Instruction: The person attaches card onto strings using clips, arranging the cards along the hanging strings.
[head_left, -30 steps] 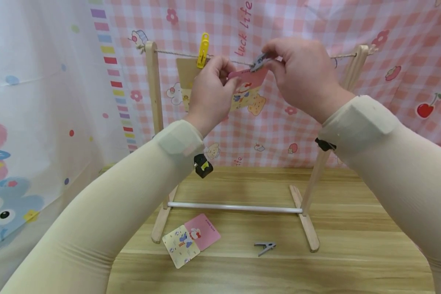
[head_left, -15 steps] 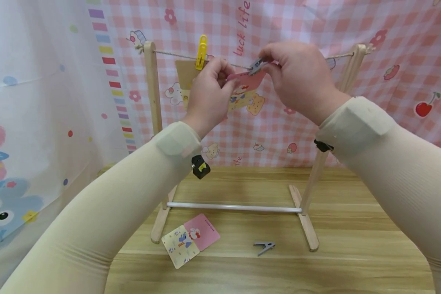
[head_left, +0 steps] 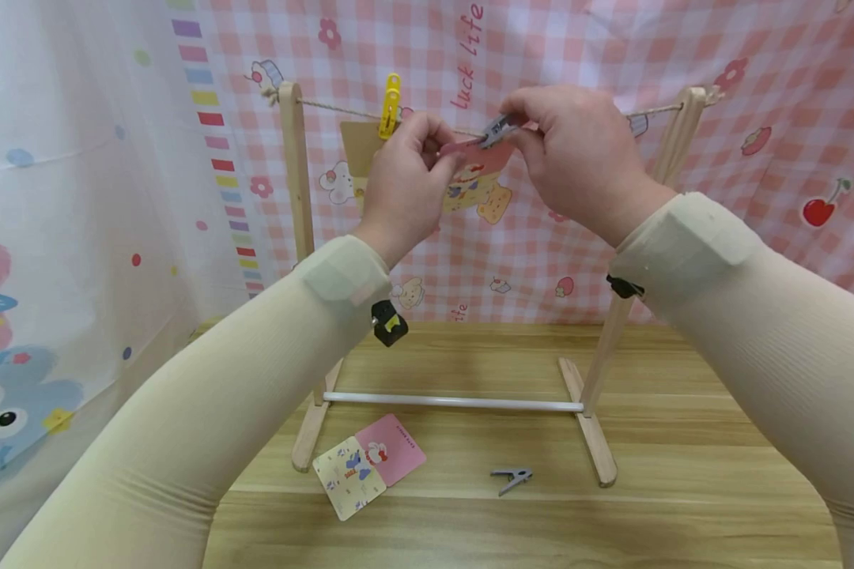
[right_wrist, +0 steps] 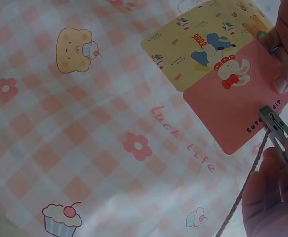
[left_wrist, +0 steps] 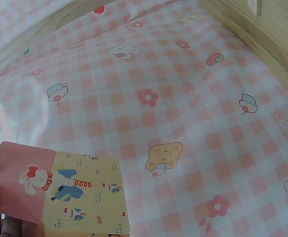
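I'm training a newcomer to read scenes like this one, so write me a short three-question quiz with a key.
1. True or false: the left hand holds the pink-and-yellow rectangular card by its pink half.
2. Fill in the blank: the ____ hand pinches the grey plastic spring clip at that card's edge.
3. Multiple choice: in the head view, where is the loose grey plastic clip relative to the loose pink-and-yellow card on the light wooden tabletop?
a) left of it
b) right of it
c) on top of it

Key: 1. True. 2. Right. 3. b.
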`<state>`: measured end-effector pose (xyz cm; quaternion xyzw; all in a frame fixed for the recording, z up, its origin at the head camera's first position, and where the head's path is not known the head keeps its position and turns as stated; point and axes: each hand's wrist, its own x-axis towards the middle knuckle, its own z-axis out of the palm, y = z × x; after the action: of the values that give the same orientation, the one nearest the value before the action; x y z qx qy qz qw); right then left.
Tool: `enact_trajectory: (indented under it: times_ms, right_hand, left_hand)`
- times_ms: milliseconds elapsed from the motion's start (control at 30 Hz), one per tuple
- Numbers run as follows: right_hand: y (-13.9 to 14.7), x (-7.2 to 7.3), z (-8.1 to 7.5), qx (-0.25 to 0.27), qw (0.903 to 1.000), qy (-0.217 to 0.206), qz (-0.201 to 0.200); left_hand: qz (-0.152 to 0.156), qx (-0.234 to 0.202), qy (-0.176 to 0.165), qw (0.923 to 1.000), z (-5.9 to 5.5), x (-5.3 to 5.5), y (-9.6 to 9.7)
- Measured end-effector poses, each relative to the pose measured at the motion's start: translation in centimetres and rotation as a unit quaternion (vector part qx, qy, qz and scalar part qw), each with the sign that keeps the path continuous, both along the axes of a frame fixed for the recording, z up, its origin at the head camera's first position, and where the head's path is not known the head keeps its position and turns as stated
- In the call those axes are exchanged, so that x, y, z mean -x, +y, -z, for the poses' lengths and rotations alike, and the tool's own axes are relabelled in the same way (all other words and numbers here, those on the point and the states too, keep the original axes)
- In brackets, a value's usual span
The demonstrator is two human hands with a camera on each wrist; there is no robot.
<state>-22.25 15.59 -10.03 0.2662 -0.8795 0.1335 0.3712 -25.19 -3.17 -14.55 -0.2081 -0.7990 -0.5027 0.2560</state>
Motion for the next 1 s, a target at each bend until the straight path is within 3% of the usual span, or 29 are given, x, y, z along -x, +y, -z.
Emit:
enact_trajectory:
  times_ms: [367,1000]
  right_hand:
    - [0.08,0.04,0.32,-0.006,0.9998,-0.015,-0.01]
    - [0.16,0.0,0.65,0.019,0.9994,-0.026,-0.015]
  left_hand:
    - [-0.016,0.024,0.001,0.9996,0.22,0.01,-0.09]
    - [-0.014,0.016,0.007,0.9997,0.27,-0.15,-0.36]
